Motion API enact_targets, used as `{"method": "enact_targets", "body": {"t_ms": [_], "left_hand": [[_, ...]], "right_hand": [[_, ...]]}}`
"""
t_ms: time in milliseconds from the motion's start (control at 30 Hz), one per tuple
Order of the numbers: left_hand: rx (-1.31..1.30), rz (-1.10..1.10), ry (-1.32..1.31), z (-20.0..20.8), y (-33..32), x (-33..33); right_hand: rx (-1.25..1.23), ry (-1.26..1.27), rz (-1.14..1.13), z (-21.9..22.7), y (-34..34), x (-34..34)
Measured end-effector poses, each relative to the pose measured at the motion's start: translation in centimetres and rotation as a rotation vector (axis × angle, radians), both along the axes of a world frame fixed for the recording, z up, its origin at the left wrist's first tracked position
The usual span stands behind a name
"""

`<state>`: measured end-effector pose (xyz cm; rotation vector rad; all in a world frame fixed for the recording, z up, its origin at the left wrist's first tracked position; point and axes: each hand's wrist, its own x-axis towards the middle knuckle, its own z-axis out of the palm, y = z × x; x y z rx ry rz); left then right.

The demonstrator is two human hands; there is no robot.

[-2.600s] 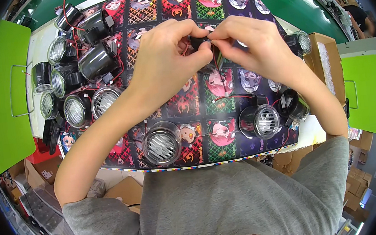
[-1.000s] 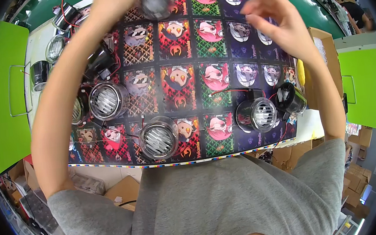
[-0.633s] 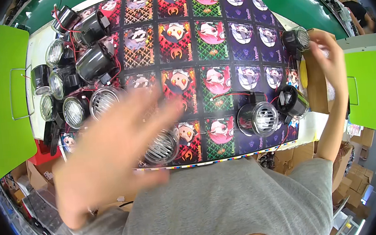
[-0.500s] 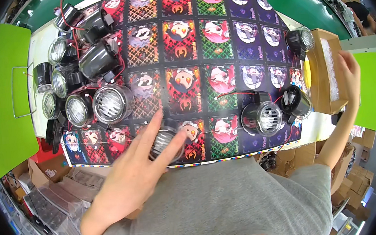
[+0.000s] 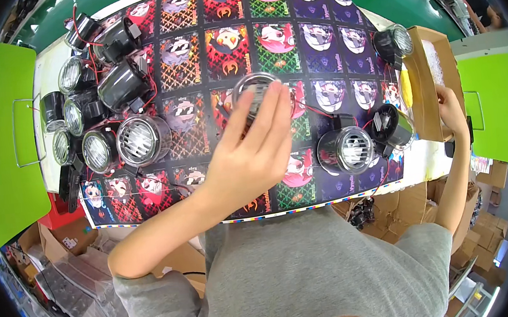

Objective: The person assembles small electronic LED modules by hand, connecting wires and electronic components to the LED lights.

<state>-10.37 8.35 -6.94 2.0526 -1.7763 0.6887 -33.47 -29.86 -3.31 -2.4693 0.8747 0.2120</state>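
My left hand [image 5: 253, 152] is over the middle of the printed sheet, its fingers closed on a round unit with a clear, slatted front [image 5: 254, 84]. My fingers hide part of that unit, and it is slightly blurred. At the right, my right hand [image 5: 454, 112] reaches into a long open cardboard box [image 5: 427, 111], fingers curled together. What they hold, if anything, is too small to make out. Clear crinkled pieces [image 5: 433, 62] lie in the box. Left of it are a black round unit with a slatted front [image 5: 351, 149] and another, tipped one [image 5: 391, 127].
Several similar black units with red wires cluster at the left, among them a large one [image 5: 142, 138]. One more unit [image 5: 393, 42] stands at the far right. The table bears a sheet of colourful cartoon cards [image 5: 183, 61]. Green panels [image 5: 6, 152] flank it.
My left hand has moved away from me and to the right, carrying the round unit toward the sheet's middle. My right hand has come down from above the box's far edge into its near part.
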Motion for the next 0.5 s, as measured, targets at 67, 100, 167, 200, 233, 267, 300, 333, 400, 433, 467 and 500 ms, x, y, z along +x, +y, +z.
{"method": "enact_targets", "body": {"t_ms": [67,100,167,200,233,267,300,333,400,433,467,500], "left_hand": [[0.04,0.028,-0.128,0.4,-1.1,0.3],[0.025,0.014,-0.129,0.3,-1.6,0.7],[0.045,0.001,-0.08,0.2,-2.2,1.3],[0.064,-0.01,-0.031,0.2,-2.4,1.6],[0.051,-0.005,0.019,0.2,-2.5,1.9],[0.052,-0.005,0.018,0.4,-2.6,2.2],[0.075,0.001,0.171,0.9,-2.8,2.6],[0.098,0.006,0.324,1.4,-3.0,3.0],[0.03,-0.014,0.492,2.4,-3.4,4.0],[-0.007,-0.028,0.596,2.8,-3.5,4.5],[-0.011,-0.066,0.699,3.3,-3.8,5.2],[0.007,-0.1,0.792,3.6,-4.1,5.9]], "right_hand": [[0.08,-0.103,-0.064,-0.2,0.5,-0.2],[0.08,-0.104,-0.067,-0.2,0.4,-0.2],[0.092,-0.084,-0.048,-0.1,0.2,0.1],[0.091,-0.086,-0.05,0.0,0.4,0.1],[0.013,-0.065,-0.039,0.3,0.7,0.2],[-0.062,-0.042,-0.026,0.5,0.9,0.2],[-0.061,-0.042,-0.026,0.7,1.0,0.1],[-0.134,-0.01,-0.041,0.9,1.1,0.0],[-0.206,0.015,-0.048,1.6,1.4,0.1],[-0.317,-0.085,-0.057,2.0,1.7,0.2],[-0.429,-0.184,-0.067,2.5,2.0,0.5],[-0.447,-0.249,-0.155,3.5,2.8,0.7]]}}
